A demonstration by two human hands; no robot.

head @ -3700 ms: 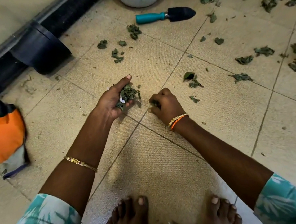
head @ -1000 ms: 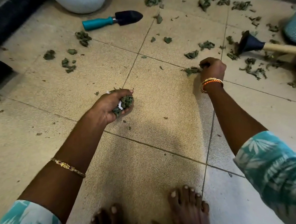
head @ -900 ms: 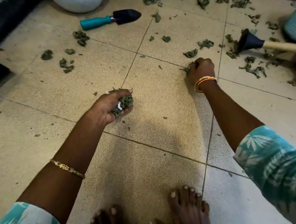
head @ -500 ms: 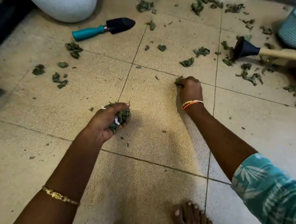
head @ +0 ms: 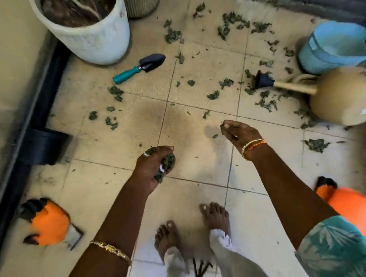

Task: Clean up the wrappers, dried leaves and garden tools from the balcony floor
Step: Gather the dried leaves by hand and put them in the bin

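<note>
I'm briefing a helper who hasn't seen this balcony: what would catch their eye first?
Probably the left hand, mid-frame, gripping a clump of dried leaves, and the right hand pinching a few more. Then the leaves scattered over the far tiles, and the teal-handled trowel lying by the white planter.

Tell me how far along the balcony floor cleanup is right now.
Early to midway. Done: the tiles around the feet look mostly free of leaves. In hand: the left hand grips a wad of dried leaves with a white scrap in it, and the right hand pinches a few more. Left: scattered leaves across the far tiles, the trowel, the watering can and two orange gloves.
</note>
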